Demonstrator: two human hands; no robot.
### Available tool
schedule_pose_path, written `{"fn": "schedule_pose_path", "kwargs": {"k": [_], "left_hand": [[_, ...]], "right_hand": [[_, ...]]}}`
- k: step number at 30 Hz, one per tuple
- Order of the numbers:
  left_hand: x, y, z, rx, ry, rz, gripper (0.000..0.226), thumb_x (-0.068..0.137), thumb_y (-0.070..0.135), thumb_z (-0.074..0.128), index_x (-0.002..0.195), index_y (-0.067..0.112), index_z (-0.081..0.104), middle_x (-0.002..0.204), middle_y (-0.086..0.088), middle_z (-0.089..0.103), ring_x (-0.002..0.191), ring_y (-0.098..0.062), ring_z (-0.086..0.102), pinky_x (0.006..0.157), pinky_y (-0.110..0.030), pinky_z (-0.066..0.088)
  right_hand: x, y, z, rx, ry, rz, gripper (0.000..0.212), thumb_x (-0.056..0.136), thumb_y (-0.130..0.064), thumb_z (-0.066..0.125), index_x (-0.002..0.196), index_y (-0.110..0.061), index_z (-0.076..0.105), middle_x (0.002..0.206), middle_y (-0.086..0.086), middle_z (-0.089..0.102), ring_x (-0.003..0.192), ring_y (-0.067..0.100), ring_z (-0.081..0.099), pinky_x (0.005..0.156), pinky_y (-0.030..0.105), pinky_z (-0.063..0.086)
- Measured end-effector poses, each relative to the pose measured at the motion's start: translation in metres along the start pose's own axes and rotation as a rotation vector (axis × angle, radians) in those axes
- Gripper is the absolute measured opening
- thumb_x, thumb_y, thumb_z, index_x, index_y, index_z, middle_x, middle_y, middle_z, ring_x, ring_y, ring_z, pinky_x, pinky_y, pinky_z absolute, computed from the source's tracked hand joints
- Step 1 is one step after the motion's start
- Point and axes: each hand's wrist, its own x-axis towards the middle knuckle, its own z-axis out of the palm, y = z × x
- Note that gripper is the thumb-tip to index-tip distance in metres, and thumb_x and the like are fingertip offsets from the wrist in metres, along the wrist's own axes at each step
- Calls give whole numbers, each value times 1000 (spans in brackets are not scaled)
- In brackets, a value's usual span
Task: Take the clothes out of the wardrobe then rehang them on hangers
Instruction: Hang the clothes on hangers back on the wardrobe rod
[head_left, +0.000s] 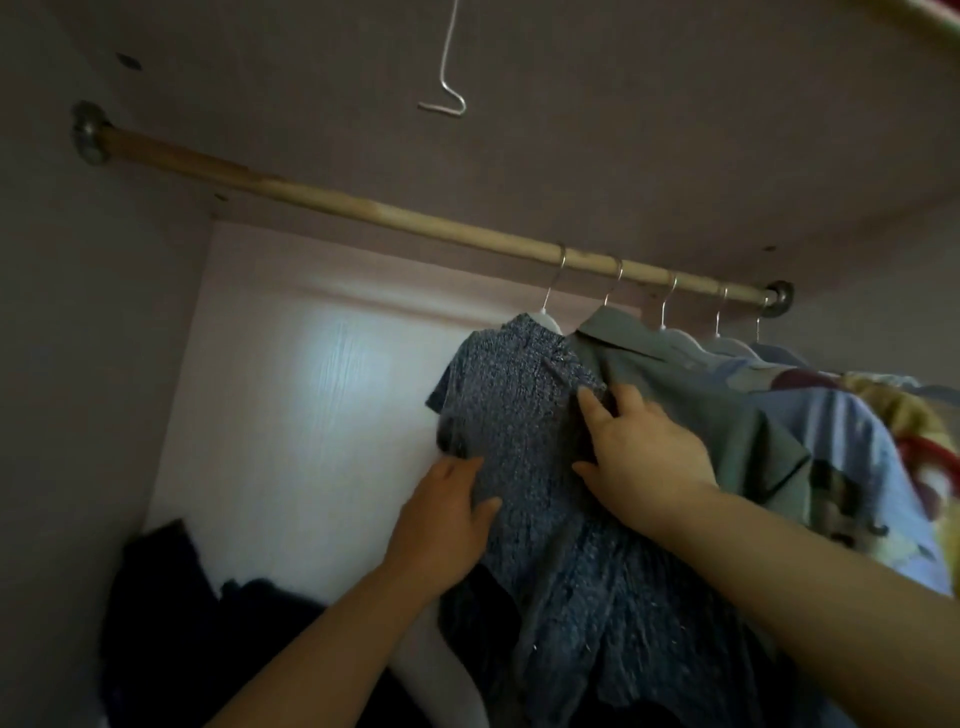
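A blue speckled garment (524, 415) hangs from a white hanger (545, 318) on the wooden rail (363, 208) inside the wardrobe. My left hand (447, 514) holds its left edge, thumb on the front and fingers behind the fabric. My right hand (644, 447) grips the garment's right front edge near the chest, fingers tucked between it and the grey-green shirt (691, 395) hanging beside it. Further right hang a light blue shirt (831, 431) and more clothes on hangers.
A pile of dark clothes (208, 613) lies at the wardrobe's lower left. A bare wire hook (447, 78) dangles from above. The rail's left half carries nothing. A colourful yellow and red cloth (914, 431) bulges at the right edge.
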Motion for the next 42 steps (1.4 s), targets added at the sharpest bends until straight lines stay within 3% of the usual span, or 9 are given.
{"fn": "schedule_pose_path", "kwargs": {"k": [7,10,16,22,25,28,34,40,42], "left_hand": [[-63,47,-5,27,-105,-102,56,95,34,48,145,18,29,144,-7,36,128,-20,38,106,-29,32],[-105,75,-6,114,-182,-123,57,95,36,48,145,17,28,143,-9,36,127,-23,38,106,-36,35],[-205,144,-7,186,-293,-162,59,95,36,49,146,17,28,144,-8,36,128,-22,37,106,-32,33],[-317,208,1,330,-508,-170,49,95,35,48,140,19,38,136,-7,42,120,-24,43,98,-38,39],[-367,236,10,328,-607,-110,35,96,29,46,127,12,50,123,-7,51,109,-22,50,89,-33,43],[-409,261,20,199,-710,-56,24,95,22,50,109,6,59,106,-10,58,96,-23,55,76,-30,44],[-481,331,38,252,-1038,32,48,97,31,43,142,15,33,144,-5,37,129,-22,39,104,-34,34],[-566,389,38,70,-1201,181,44,94,38,48,131,14,43,131,-6,49,117,-23,49,96,-34,41],[-599,407,30,5,-1233,252,50,93,40,49,138,20,38,133,-3,48,119,-20,48,99,-33,39]], "right_hand": [[-96,19,14,201,-92,-39,71,92,-43,49,147,-33,6,147,9,13,126,30,37,98,40,44],[-146,26,12,229,-160,-38,72,91,-42,51,147,-32,7,145,8,19,124,30,39,95,38,44],[-272,44,1,301,-299,-84,69,88,-37,51,147,-34,15,139,5,33,120,28,47,88,35,46],[-405,59,-15,434,-465,-47,60,93,-37,47,146,-26,21,139,4,36,117,22,47,93,31,43],[-470,68,-23,486,-567,18,66,94,-42,46,148,-31,9,141,2,33,120,20,43,95,28,38],[-533,79,-32,464,-663,106,66,93,-41,47,148,-33,10,144,2,32,124,22,41,99,30,38],[-656,96,-73,384,-827,370,62,93,-38,49,146,-32,18,142,4,35,127,24,40,101,31,36],[-776,91,-147,358,-880,748,66,91,-41,52,147,-30,19,139,2,39,125,22,41,102,32,37],[-818,83,-180,346,-875,882,65,91,-40,53,147,-30,21,140,2,39,126,21,40,103,32,37]]}}
